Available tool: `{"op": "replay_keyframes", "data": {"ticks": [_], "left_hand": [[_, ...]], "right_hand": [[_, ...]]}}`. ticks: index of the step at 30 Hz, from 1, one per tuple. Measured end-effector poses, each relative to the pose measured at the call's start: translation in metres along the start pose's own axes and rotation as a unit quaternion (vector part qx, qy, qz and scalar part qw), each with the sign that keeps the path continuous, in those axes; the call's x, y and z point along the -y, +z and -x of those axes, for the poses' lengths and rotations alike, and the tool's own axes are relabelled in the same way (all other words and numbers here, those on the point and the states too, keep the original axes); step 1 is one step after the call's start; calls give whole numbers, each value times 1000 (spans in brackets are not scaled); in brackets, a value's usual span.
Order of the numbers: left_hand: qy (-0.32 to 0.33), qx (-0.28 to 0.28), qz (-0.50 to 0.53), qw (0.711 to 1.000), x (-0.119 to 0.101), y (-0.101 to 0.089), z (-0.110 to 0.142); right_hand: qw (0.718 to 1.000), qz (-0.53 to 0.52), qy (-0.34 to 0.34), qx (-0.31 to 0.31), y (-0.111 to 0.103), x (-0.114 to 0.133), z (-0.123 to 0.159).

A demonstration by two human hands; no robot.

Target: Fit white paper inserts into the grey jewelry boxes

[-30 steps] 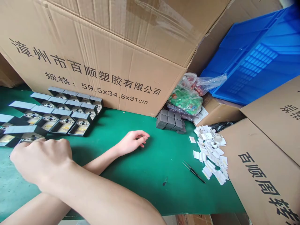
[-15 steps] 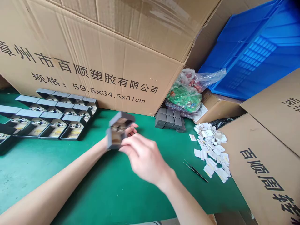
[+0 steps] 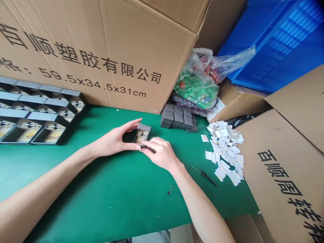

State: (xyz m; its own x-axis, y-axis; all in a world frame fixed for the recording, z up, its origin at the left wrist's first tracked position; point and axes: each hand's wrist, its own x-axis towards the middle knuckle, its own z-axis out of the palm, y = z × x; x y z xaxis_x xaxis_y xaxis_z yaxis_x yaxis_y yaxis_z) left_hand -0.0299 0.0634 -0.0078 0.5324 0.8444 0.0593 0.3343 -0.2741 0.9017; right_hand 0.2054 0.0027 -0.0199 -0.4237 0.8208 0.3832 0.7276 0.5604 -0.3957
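Note:
A small grey box [image 3: 142,134] stands open, with a printed insert showing inside. My left hand [image 3: 113,139] holds its left side, and my right hand [image 3: 159,153] pinches its lower right corner. Both hands are just above the green mat, and their fingers hide the bottom of the box. To the left, rows of similar open grey boxes [image 3: 43,114] stand in a tight block, apart from my hands. A stack of closed grey boxes [image 3: 177,118] sits to the right, just beyond my fingertips.
A large cardboard carton [image 3: 101,50] walls off the back of the green mat [image 3: 113,192]. Paper scraps [image 3: 224,152] and black tweezers [image 3: 205,174] lie to the right. Plastic bags [image 3: 197,84], a blue crate [image 3: 275,44] and flattened cardboard [image 3: 283,162] crowd the far right.
My right hand has moved from the rows of boxes to the middle of the mat, bringing one open box. My left hand now grips it too. The view has shifted.

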Motion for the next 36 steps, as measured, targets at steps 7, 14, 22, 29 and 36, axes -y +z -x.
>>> {"op": "replay_keyframes", "data": {"ticks": [7, 14, 22, 29, 36], "left_hand": [[-17, -16, -40, 999, 5, 1, -5], [-68, -78, 43, 994, -2, 1, -6], [-64, -139, 122, 981, -1, 1, -9], [-72, -176, 143, 971, -9, 4, -8], [-28, -257, 7, 966, -22, 6, 0]], "right_hand": [[946, 167, 250, -116, -80, -56, 16], [854, 96, 511, -24, -160, -116, 86], [794, -47, 605, 41, -156, -116, 96], [855, -96, 507, 48, -142, -90, 69], [895, -361, 258, 50, -100, -30, 22]]}}
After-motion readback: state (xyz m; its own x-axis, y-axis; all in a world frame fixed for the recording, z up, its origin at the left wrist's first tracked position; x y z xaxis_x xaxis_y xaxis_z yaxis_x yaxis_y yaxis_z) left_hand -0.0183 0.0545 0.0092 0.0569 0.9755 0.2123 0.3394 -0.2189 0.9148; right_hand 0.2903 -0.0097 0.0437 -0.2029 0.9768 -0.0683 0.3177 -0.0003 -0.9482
